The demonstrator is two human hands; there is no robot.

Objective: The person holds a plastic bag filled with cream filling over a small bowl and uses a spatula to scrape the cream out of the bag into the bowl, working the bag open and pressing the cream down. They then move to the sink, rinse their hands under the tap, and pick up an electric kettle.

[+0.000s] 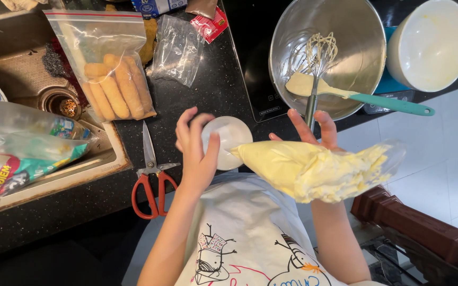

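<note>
My right hand (pixel 314 132) holds a clear piping bag (pixel 319 169) full of pale yellow cream, its tip pointing left over a small white cup (pixel 229 139). My left hand (pixel 197 148) grips that cup from the left side, above the black speckled counter (pixel 213 90). The bag's wide end hangs out to the right, past the counter edge.
A steel bowl (pixel 356 42) holds a whisk (pixel 316 58) and a teal-handled spatula (pixel 393 103). A white bowl (pixel 430 42) sits far right. Red-handled scissors (pixel 152 180), a zip bag of ladyfinger biscuits (pixel 112 79) and a sink (pixel 54 100) lie to the left.
</note>
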